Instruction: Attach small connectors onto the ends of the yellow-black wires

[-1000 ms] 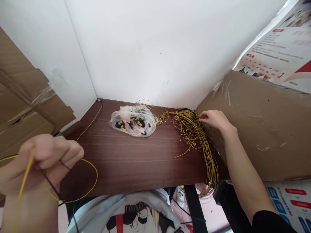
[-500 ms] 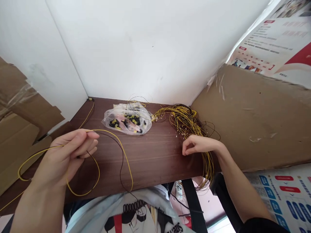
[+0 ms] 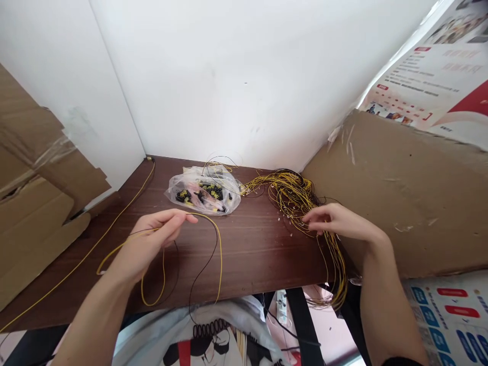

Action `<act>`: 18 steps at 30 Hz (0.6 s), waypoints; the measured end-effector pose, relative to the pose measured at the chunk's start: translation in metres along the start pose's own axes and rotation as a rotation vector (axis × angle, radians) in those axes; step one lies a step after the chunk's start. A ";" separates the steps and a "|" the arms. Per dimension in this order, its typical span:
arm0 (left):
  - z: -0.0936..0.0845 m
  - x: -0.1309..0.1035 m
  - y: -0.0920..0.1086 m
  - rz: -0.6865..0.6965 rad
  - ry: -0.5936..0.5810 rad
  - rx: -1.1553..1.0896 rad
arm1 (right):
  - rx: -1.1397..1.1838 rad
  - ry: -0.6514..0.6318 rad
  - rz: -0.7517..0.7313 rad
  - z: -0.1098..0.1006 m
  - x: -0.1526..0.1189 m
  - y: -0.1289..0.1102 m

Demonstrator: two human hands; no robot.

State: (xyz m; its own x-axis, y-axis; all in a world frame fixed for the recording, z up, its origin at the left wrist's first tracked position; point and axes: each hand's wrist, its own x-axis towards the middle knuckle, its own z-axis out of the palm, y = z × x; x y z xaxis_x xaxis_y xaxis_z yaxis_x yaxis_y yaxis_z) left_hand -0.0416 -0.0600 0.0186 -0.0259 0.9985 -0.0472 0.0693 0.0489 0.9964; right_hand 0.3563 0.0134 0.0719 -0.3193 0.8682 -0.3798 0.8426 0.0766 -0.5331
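Note:
My left hand (image 3: 158,236) is closed in a pinch on thin wires, one yellow and one black. A yellow wire (image 3: 220,254) and a black wire (image 3: 204,267) curve from its fingertips toward my lap, and more loops hang below the palm. My right hand (image 3: 335,221) is over a large bundle of yellow and black wires (image 3: 293,190) at the right of the table. Its fingers are bent and a little apart, near or touching some strands. Whether a strand lies between them is hard to see.
A clear plastic bag (image 3: 204,190) of small black and yellow parts lies at the table's back. A long yellow wire (image 3: 110,226) crosses the table's left side. Cardboard panels (image 3: 400,188) flank the brown table (image 3: 251,254), with a white wall behind.
My left hand has moved right with the wires still pinched. My right hand has shifted right onto the wire bundle, and its fingers have loosened from a tighter curl.

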 end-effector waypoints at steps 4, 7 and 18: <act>0.017 0.004 -0.016 -0.002 -0.017 0.071 | -0.033 0.182 -0.315 0.024 0.040 -0.051; 0.025 0.003 -0.024 0.011 -0.048 0.206 | -0.109 0.271 -0.434 0.053 0.084 -0.074; 0.029 -0.003 -0.037 0.074 -0.073 0.330 | 0.143 0.592 -0.478 0.115 0.159 -0.083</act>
State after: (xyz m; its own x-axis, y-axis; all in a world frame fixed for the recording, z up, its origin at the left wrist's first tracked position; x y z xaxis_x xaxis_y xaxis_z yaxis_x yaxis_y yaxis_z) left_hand -0.0152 -0.0643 -0.0200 0.0616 0.9981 0.0077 0.3875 -0.0310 0.9214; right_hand 0.1861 0.0883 -0.0314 -0.3150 0.8775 0.3617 0.5947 0.4795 -0.6453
